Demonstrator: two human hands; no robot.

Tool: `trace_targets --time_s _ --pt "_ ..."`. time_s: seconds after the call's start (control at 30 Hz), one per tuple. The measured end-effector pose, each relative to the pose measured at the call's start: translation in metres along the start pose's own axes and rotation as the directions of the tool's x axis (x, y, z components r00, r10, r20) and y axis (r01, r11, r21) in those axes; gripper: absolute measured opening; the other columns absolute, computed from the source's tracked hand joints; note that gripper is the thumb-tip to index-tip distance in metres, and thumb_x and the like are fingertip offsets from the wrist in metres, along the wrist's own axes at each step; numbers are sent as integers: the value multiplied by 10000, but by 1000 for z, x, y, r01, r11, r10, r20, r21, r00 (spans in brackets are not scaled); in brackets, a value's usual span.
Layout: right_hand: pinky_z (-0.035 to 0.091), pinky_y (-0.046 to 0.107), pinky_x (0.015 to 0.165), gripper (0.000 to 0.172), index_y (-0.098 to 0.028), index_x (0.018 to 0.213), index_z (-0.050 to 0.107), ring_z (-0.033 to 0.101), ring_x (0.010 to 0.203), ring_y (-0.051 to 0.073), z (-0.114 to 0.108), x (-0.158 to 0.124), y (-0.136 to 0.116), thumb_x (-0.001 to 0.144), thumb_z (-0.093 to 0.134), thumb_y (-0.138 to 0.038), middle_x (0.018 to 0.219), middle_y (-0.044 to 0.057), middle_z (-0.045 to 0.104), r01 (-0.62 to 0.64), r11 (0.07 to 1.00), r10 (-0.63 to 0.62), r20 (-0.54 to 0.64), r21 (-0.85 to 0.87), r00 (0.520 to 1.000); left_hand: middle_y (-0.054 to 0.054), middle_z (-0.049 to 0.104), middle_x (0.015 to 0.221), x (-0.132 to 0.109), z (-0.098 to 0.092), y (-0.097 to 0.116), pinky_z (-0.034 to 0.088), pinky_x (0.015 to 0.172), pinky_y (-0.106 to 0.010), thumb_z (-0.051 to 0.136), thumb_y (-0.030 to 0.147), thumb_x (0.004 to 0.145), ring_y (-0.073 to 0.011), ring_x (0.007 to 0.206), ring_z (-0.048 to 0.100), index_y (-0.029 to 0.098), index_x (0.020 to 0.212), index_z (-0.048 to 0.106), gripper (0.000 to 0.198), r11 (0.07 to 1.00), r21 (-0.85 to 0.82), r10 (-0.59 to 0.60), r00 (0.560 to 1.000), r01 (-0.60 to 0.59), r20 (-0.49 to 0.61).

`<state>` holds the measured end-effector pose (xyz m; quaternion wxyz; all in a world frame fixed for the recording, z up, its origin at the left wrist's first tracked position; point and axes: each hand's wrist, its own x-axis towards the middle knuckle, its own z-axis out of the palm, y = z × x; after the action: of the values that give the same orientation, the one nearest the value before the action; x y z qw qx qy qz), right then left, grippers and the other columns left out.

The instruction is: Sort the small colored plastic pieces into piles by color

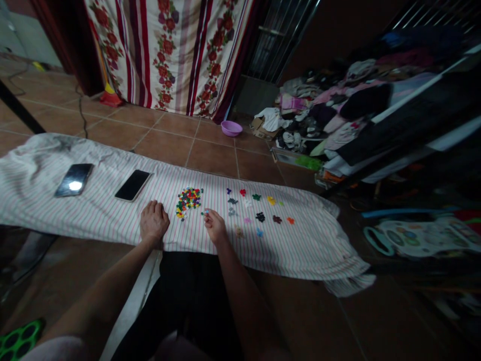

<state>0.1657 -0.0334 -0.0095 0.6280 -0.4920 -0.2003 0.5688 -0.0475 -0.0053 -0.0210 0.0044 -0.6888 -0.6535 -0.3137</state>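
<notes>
On the striped cloth [180,173] lies a mixed heap of small coloured pieces [189,198]. My right hand [215,226] is just right of it, thumb and fingertips pinched on a tiny light blue piece [206,211]. My left hand [154,220] rests on the cloth left of the heap, fingers curled down, and whether anything is under them is hidden. Small one-colour groups lie to the right, among them red [242,192], dark green [256,197], yellow [271,200], black [260,216], brown [277,219], orange [290,220] and light blue [259,232].
Two dark phones or tablets, one [133,185] near my left hand and one [74,180] farther left, lie on the cloth. A purple basin [231,128] stands on the tiled floor beyond. Piled clothes [323,108] fill the right background, behind a dark frame.
</notes>
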Motion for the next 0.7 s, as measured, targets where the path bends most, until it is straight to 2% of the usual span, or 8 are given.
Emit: trace_targets --time_s 0.2,0.5,0.6,0.7 --pt "408 197 500 330 -183 798 664 601 650 123 -2 -20 7 637 768 -451 671 7 635 44 998 -45 -27 -48 999 -205 613 1272 0 0 -1 401 1046 -495 410 241 879 -333 1269 509 126 1104 616 326 1000 17 7 1000 -8 11" --pt "549 267 609 360 -207 831 623 660 625 140 -15 -46 18 684 723 -520 658 -22 647 83 978 -101 -82 -193 992 -190 616 1255 0 0 -1 394 1057 -513 429 231 857 -325 1272 506 143 1105 618 324 999 -46 2 1000 -2 -3" --pt "562 273 612 352 -206 826 615 689 656 154 -24 -58 18 695 709 -519 701 -5 672 75 973 -106 -133 -216 985 -208 614 1255 0 -3 1 389 1067 -526 414 240 862 -336 1271 507 124 1102 621 337 999 -47 0 1000 0 15" --pt "551 269 578 351 -204 834 625 697 659 167 -36 -73 15 705 707 -520 713 7 683 93 962 -125 -111 -256 986 -226 606 1260 1 -4 1 380 1075 -533 406 259 864 -345 1271 504 103 1105 621 359 999 -44 -11 999 13 36"
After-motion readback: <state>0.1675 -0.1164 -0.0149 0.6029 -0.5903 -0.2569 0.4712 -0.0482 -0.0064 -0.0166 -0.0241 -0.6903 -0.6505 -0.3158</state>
